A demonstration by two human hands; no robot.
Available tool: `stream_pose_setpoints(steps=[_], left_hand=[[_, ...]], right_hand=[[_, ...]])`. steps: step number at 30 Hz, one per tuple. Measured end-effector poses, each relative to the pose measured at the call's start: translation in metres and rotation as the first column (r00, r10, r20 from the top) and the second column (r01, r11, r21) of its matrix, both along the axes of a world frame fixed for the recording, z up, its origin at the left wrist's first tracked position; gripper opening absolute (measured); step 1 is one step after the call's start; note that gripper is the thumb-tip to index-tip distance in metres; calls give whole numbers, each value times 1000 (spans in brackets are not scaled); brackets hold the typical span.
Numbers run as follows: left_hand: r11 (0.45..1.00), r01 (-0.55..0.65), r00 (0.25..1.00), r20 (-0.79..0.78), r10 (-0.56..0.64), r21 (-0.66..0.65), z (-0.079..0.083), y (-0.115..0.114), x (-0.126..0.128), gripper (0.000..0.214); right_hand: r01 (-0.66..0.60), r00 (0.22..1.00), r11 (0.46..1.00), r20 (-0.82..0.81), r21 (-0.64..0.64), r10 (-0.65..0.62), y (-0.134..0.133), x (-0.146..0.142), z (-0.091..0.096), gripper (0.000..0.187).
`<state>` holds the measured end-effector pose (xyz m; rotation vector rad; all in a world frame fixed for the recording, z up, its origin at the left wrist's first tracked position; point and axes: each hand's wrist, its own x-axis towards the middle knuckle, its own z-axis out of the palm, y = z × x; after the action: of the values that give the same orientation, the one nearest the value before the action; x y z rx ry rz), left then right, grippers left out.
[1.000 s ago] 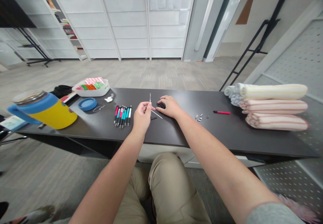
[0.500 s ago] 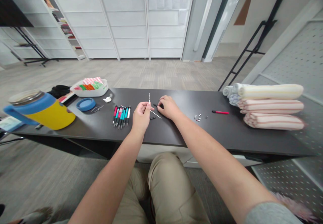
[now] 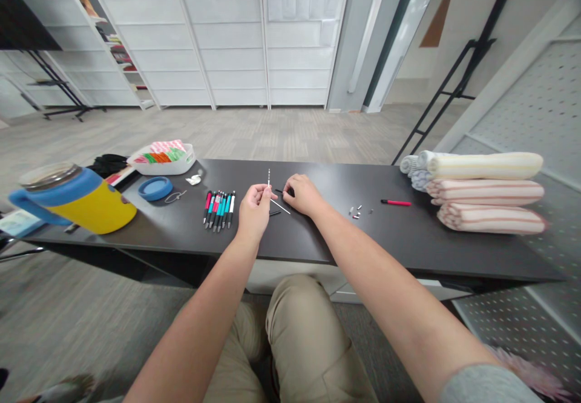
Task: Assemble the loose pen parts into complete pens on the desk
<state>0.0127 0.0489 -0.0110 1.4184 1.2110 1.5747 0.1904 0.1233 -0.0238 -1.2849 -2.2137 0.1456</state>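
My left hand (image 3: pixel 255 209) is closed, with thumb and fingers pinching a thin white pen part (image 3: pixel 269 177) that points upward. A slim white rod, like a pen refill (image 3: pixel 281 207), slants out to the right just below those fingertips. My right hand (image 3: pixel 303 194) rests on the desk with its fingers curled down on a small black pen part (image 3: pixel 291 192), partly hidden. Another short black piece (image 3: pixel 275 213) lies between the hands. Left of my left hand is a row of several click pens (image 3: pixel 219 210) in red, teal, white and black.
Right of my hands lie several tiny pen parts (image 3: pixel 356 213) and a red pen barrel (image 3: pixel 396 203). Rolled towels (image 3: pixel 488 191) are stacked at the desk's right. On the left stand a yellow-blue jug (image 3: pixel 86 200), a blue lid (image 3: pixel 155 188) and a white basket (image 3: pixel 184 162) of packets.
Both hands hold nearly the same positions. The right fingers have shifted very slightly over the black part; the white pen part stays in my left hand.
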Motion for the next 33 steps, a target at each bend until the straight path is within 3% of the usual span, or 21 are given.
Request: stream_pose_setpoints(steps=[9,15,24,33], left_hand=[[1000,-17,1000,5,17,8,-3,2,0,28],[1000,-25,993,112,25,-5,-9,7,1,29],[1000,14,984,176,-9,-26,-10,8,4,30],[1000,-18,993,121,17,0,-15,11,1,29]], right_hand=[[-12,999,1000,-36,19,13,-1,0,1,11],[-49,995,995,-84,82,56,-2,2,3,9],[-52,999,999,-6,15,52,-2,2,1,11],[-55,994,998,-87,37,59,-2,4,2,10]])
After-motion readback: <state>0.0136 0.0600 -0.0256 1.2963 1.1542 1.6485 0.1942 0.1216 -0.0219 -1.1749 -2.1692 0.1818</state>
